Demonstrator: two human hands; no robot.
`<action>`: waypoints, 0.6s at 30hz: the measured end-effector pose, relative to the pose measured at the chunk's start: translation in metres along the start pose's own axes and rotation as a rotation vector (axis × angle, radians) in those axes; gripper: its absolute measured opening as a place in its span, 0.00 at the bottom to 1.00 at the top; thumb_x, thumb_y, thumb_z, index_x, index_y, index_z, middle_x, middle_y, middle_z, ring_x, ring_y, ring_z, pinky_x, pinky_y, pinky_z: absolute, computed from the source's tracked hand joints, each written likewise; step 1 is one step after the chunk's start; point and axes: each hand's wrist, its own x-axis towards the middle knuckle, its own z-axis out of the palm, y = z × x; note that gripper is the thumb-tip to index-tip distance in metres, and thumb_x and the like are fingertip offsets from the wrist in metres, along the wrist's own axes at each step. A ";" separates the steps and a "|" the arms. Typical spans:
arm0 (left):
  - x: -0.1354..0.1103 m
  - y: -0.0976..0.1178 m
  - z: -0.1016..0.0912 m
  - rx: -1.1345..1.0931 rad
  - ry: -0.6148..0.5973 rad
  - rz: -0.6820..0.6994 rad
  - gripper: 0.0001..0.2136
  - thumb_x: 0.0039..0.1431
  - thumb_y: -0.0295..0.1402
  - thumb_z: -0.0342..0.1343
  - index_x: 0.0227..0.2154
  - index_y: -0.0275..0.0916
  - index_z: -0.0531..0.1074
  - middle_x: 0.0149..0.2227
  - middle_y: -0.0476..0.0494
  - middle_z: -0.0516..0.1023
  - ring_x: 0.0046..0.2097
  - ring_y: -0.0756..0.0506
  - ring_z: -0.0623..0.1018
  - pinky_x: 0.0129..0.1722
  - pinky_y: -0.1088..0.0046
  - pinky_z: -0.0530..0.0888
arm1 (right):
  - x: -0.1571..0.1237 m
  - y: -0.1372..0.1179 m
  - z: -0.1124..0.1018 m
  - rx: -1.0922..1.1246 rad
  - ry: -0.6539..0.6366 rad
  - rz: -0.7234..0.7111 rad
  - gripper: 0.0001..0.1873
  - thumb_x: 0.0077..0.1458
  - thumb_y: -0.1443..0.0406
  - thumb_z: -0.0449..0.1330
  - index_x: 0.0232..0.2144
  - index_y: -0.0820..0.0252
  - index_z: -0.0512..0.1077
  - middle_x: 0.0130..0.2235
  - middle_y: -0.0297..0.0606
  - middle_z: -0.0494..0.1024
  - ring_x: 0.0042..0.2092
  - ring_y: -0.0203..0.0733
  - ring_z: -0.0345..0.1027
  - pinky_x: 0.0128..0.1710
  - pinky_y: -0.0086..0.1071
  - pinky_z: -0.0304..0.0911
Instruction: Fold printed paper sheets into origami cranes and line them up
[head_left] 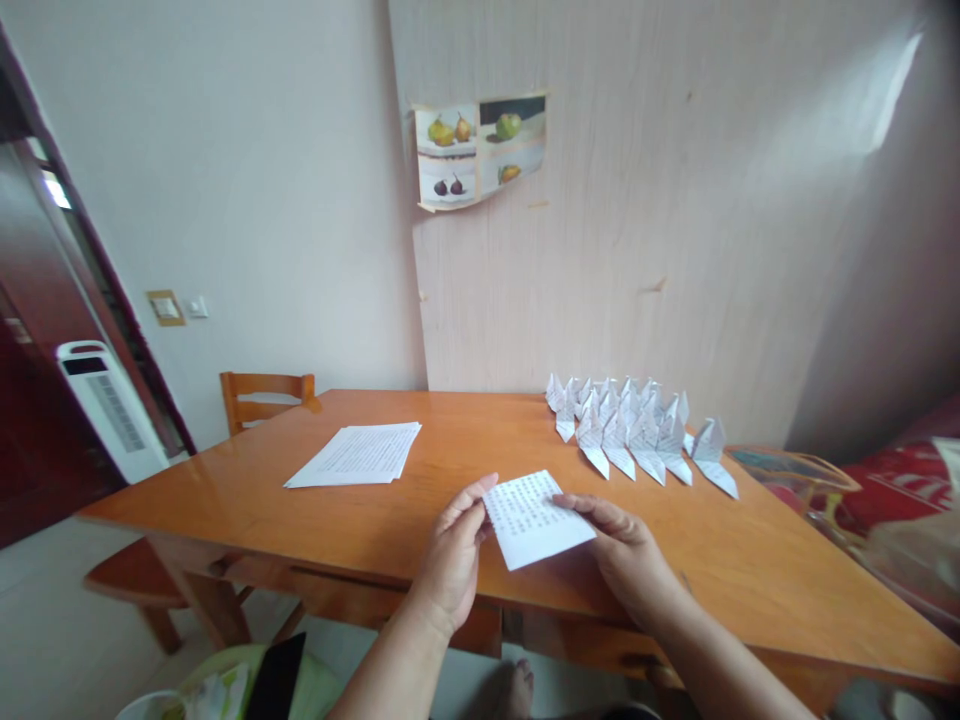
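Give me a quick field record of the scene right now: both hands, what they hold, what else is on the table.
left hand: pinches the left edge of the printed paper
right hand: holds its right edge
printed paper: tilted, over the table near its front edge
sheet stack: flat, left of the hands, apart from them
folded paper figures: clustered in rows, far right
background: chair behind table, fruit picture on wall

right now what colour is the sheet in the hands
White with rows of dark printed text; the sheet shows best in the head view, held by both hands.
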 end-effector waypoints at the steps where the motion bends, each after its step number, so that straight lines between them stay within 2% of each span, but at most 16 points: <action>1: 0.000 0.001 0.000 -0.031 0.009 -0.001 0.21 0.56 0.36 0.63 0.53 0.38 0.74 0.49 0.38 0.80 0.51 0.41 0.77 0.53 0.65 0.69 | 0.000 0.000 0.001 -0.026 0.015 -0.027 0.14 0.49 0.62 0.65 0.40 0.49 0.82 0.46 0.37 0.83 0.50 0.51 0.74 0.57 0.47 0.63; 5: -0.002 0.003 0.002 -0.069 0.040 0.004 0.27 0.55 0.34 0.64 0.58 0.37 0.69 0.51 0.36 0.79 0.53 0.39 0.77 0.54 0.64 0.70 | 0.000 0.002 0.005 -0.142 0.026 -0.114 0.15 0.53 0.57 0.64 0.43 0.48 0.81 0.49 0.36 0.82 0.54 0.51 0.72 0.60 0.50 0.61; 9: -0.002 -0.001 0.003 0.012 0.028 -0.008 0.32 0.51 0.32 0.67 0.60 0.37 0.66 0.48 0.35 0.80 0.51 0.38 0.79 0.53 0.62 0.71 | -0.002 0.004 0.005 -0.169 -0.009 -0.109 0.16 0.54 0.54 0.63 0.44 0.46 0.81 0.50 0.36 0.81 0.54 0.51 0.72 0.60 0.50 0.61; 14: 0.002 -0.005 0.002 0.006 0.002 0.038 0.28 0.50 0.33 0.67 0.55 0.35 0.70 0.47 0.34 0.81 0.50 0.37 0.79 0.52 0.61 0.72 | -0.002 -0.003 0.001 -0.110 -0.009 0.025 0.27 0.55 0.50 0.62 0.54 0.52 0.75 0.53 0.42 0.79 0.54 0.53 0.72 0.56 0.49 0.64; 18: 0.003 -0.005 0.002 -0.027 0.004 0.059 0.25 0.50 0.34 0.67 0.52 0.35 0.72 0.48 0.35 0.80 0.51 0.37 0.78 0.52 0.62 0.72 | -0.001 -0.006 0.002 -0.131 -0.032 0.133 0.30 0.56 0.50 0.62 0.57 0.57 0.70 0.49 0.44 0.81 0.49 0.52 0.74 0.52 0.45 0.65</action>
